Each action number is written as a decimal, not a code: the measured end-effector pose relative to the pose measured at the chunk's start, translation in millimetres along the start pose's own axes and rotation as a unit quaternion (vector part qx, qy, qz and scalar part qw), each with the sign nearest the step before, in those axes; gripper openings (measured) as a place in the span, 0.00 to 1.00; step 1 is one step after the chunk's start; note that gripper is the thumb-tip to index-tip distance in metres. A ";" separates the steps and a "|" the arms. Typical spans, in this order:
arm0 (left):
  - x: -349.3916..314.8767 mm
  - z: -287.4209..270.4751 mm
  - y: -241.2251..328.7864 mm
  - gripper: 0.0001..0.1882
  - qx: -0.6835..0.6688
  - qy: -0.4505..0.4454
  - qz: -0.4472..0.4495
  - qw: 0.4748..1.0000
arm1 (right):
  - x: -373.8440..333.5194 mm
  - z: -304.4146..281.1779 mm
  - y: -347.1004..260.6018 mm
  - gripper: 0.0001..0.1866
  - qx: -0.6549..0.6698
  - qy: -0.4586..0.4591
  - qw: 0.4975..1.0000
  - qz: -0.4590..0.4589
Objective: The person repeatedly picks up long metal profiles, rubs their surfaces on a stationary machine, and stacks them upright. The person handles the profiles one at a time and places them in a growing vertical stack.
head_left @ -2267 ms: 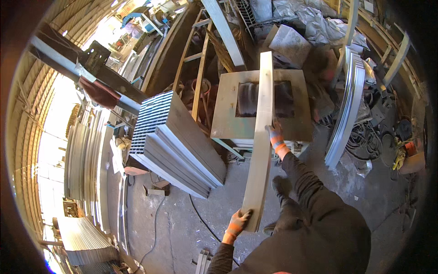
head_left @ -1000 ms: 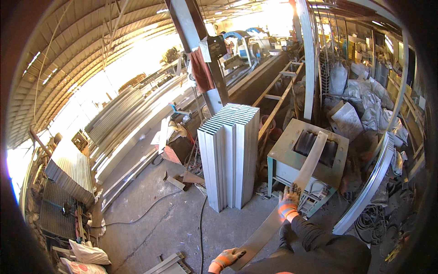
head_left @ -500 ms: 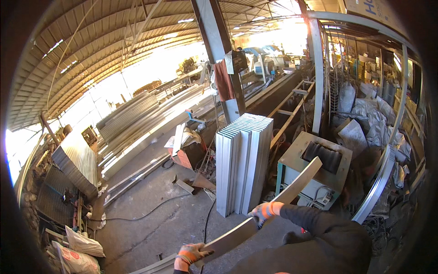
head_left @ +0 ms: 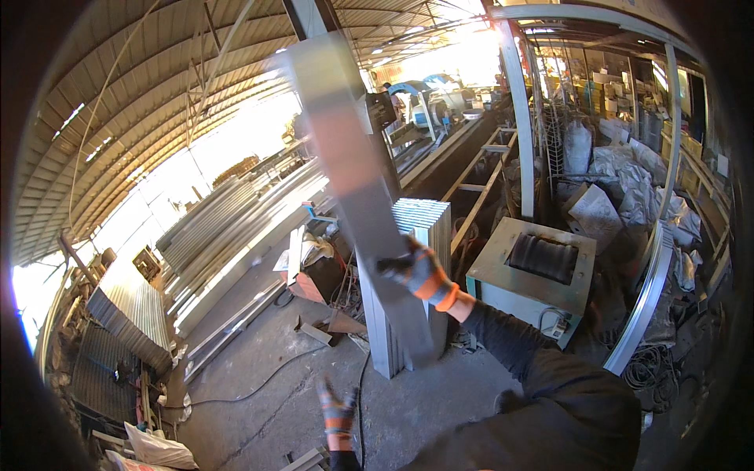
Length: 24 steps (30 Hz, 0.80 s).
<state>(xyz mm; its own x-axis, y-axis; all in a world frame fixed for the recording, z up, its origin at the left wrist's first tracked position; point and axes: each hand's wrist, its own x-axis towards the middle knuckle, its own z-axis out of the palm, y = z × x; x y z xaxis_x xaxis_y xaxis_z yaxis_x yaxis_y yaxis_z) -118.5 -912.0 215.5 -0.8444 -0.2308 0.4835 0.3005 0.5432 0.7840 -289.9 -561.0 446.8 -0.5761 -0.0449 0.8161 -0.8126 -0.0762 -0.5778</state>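
My right hand (head_left: 415,273), in a grey and orange glove, grips a long flat metal channel (head_left: 375,239) near its lower part. The channel stands almost upright, tilted with its top to the left, and motion smears it. Right behind it is a standing bundle of silvery metal channels (head_left: 371,334), partly hidden by the held piece. Whether the two touch I cannot tell. Low over the concrete floor, my left hand (head_left: 337,410) is empty, its gloved fingers apart. Below it, metal profile ends (head_left: 308,460) show at the lower edge.
A greenish machine box (head_left: 526,275) with a dark roller stands right of the bundle. A black cable (head_left: 259,388) crosses the floor. Steel posts (head_left: 516,118) rise behind. At left lies a stack of ribbed sheets (head_left: 129,314); long profiles (head_left: 243,235) lie farther back.
The channel has swung from lying low and slanted across both hands to nearly upright in my right hand. My left hand has let go of it. The view has shifted slightly.
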 end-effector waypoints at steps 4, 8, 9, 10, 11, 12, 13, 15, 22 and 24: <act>-47.6 51.2 -63.9 0.50 0.141 -0.221 -0.100 0.960 | -37.0 -89.8 58.2 0.22 0.186 0.220 0.947 0.140; -85.7 67.0 -60.8 0.33 0.078 -0.330 -0.191 0.921 | -124.9 -198.1 140.3 0.32 0.201 0.403 0.856 0.254; -93.0 78.0 -53.2 0.33 0.175 -0.367 -0.158 0.900 | -148.9 -225.1 160.5 0.35 0.155 0.458 0.823 0.299; -96.7 95.8 -46.0 0.33 0.185 -0.388 -0.176 0.885 | -176.0 -252.9 176.7 0.37 0.110 0.474 0.809 0.330; -98.2 117.9 -38.8 0.32 0.182 -0.408 -0.194 0.873 | -196.6 -278.3 195.8 0.40 0.002 0.490 0.809 0.325; -99.4 142.2 -32.3 0.32 0.174 -0.428 -0.214 0.861 | -211.8 -308.0 213.2 0.42 -0.198 0.482 0.762 0.386; -98.8 169.0 -27.3 0.32 0.169 -0.446 -0.232 0.848 | -227.9 -329.5 227.8 0.46 -0.325 0.460 0.751 0.344; -95.5 225.3 -22.1 0.31 0.156 -0.485 -0.267 0.818 | -253.0 -367.9 248.7 0.49 -0.595 0.364 0.677 0.235; -60.0 450.9 -39.8 0.25 0.122 -0.569 -0.163 0.797 | -267.6 -506.8 345.9 0.46 -0.686 0.068 0.625 0.365; -48.3 514.1 -37.9 0.23 0.141 -0.586 -0.102 0.791 | -264.9 -556.6 379.8 0.44 -0.707 0.037 0.589 0.391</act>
<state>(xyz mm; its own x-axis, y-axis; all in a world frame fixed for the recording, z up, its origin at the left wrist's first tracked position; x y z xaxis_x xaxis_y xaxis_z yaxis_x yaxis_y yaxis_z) -317.1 -506.4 -37.8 -0.7435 0.4808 -0.4648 0.1332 0.7876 0.6016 -495.0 -23.6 7.0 -0.7823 0.5315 0.3249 0.4715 0.8461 -0.2487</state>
